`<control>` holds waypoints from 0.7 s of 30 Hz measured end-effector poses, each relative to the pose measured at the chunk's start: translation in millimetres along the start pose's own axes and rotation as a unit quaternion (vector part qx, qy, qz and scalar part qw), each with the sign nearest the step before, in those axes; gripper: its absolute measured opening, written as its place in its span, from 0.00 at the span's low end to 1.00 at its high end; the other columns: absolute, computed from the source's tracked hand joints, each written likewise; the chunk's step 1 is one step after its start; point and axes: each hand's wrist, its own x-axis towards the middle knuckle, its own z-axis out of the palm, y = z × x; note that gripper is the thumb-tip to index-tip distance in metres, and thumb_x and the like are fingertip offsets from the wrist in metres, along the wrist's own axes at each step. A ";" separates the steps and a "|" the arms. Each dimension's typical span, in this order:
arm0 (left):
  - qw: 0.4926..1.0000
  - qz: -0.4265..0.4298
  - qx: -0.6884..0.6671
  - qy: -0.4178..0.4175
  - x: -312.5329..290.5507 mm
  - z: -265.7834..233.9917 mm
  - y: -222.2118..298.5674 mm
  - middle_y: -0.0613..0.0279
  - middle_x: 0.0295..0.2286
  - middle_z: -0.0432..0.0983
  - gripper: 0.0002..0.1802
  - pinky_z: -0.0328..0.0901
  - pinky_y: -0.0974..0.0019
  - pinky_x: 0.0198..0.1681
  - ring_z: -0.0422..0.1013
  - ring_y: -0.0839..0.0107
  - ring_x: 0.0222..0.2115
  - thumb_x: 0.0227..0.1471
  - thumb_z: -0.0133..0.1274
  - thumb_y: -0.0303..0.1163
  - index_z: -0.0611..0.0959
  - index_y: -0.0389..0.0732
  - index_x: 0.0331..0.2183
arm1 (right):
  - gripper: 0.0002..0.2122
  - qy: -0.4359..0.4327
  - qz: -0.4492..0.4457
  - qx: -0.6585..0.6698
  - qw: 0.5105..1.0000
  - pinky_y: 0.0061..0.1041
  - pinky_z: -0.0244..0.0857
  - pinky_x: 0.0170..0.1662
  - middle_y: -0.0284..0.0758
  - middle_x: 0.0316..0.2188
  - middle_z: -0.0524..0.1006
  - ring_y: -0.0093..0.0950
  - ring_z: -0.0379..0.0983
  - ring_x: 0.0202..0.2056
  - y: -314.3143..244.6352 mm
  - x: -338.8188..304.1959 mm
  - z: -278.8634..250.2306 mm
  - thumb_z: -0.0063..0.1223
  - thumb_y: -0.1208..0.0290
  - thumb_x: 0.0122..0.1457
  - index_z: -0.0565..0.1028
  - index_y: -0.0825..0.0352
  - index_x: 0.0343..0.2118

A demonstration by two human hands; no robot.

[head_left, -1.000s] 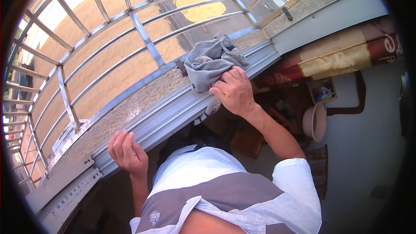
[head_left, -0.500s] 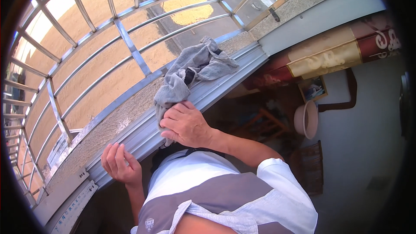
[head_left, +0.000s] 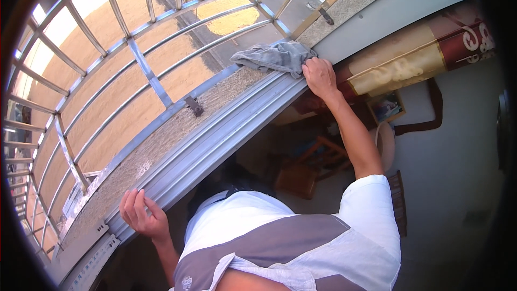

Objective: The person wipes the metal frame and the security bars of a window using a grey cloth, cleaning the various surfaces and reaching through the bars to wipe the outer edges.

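Observation:
At the far right end of the metal window track (head_left: 215, 129), my right hand (head_left: 321, 77) presses a grey cloth (head_left: 274, 56). Its fingers are closed on the near edge of the rag, at the corner by the side frame. The rest of the cloth trails left, bunched over the track and the rough concrete sill (head_left: 226, 89). My left hand (head_left: 142, 214) is by the near left end of the track, half curled with fingers and thumb apart and nothing in it. Whether it touches the rail I cannot tell.
Shiny metal bars (head_left: 145, 67) form a cage beyond the sill. A dark metal bracket (head_left: 194, 106) stands on the sill. Right of the opening hang a red and gold curtain (head_left: 398, 64) and a framed picture (head_left: 388, 106); a wooden chair (head_left: 301, 175) stands inside below.
My right hand has slid the cloth along the track, away and to the right, up to the corner. The bracket once under the cloth is uncovered. My left hand has shifted slightly.

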 end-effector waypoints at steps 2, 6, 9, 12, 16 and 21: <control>1.000 -0.001 0.013 0.004 1.6 -1.3 1.9 0.54 0.42 0.81 0.08 0.65 0.49 0.57 0.76 0.52 0.49 0.55 0.57 0.21 0.85 0.37 0.39 | 0.12 0.031 0.060 0.028 0.997 0.44 0.66 0.45 0.38 0.29 0.77 0.43 0.75 0.36 -9.3 -3.0 7.8 0.55 0.62 0.64 0.77 0.63 0.26; 1.000 -0.007 0.023 0.005 6.6 -0.8 10.8 0.56 0.41 0.81 0.09 0.66 0.49 0.56 0.76 0.53 0.48 0.53 0.56 0.21 0.85 0.38 0.38 | 0.14 -0.005 0.040 0.125 0.991 0.42 0.65 0.45 0.38 0.28 0.77 0.43 0.75 0.35 -84.8 -11.2 -23.6 0.55 0.63 0.65 0.77 0.65 0.24; 1.000 -0.012 0.001 0.008 8.5 -1.4 14.1 0.56 0.41 0.81 0.10 0.65 0.50 0.56 0.76 0.53 0.48 0.53 0.56 0.19 0.85 0.38 0.39 | 0.09 -0.024 -0.034 0.253 0.967 0.39 0.64 0.46 0.35 0.30 0.79 0.39 0.74 0.37 -167.4 -18.3 -54.4 0.56 0.67 0.62 0.80 0.65 0.28; 1.000 -0.017 -0.008 0.024 6.1 -4.2 15.2 0.57 0.41 0.81 0.12 0.65 0.50 0.56 0.76 0.53 0.48 0.53 0.55 0.18 0.85 0.39 0.39 | 0.07 -0.044 -0.132 0.405 0.904 0.36 0.64 0.50 0.34 0.36 0.81 0.35 0.74 0.40 -255.8 -23.2 -73.9 0.57 0.70 0.59 0.83 0.66 0.34; 0.997 -0.032 -0.031 0.060 3.1 -2.8 10.8 0.55 0.41 0.80 0.14 0.67 0.49 0.55 0.76 0.53 0.47 0.53 0.51 0.17 0.83 0.37 0.42 | 0.09 -0.086 -0.249 0.509 0.819 0.34 0.62 0.53 0.33 0.41 0.80 0.32 0.73 0.46 -365.7 -21.7 -78.3 0.58 0.70 0.56 0.82 0.66 0.38; 0.993 -0.056 -0.058 0.084 0.9 -3.7 6.5 0.53 0.41 0.80 0.16 0.67 0.49 0.55 0.76 0.52 0.47 0.54 0.50 0.15 0.82 0.36 0.44 | 0.08 -0.054 -0.289 0.494 0.818 0.34 0.63 0.54 0.32 0.43 0.78 0.32 0.72 0.47 -414.2 -15.7 -74.2 0.58 0.70 0.57 0.81 0.65 0.38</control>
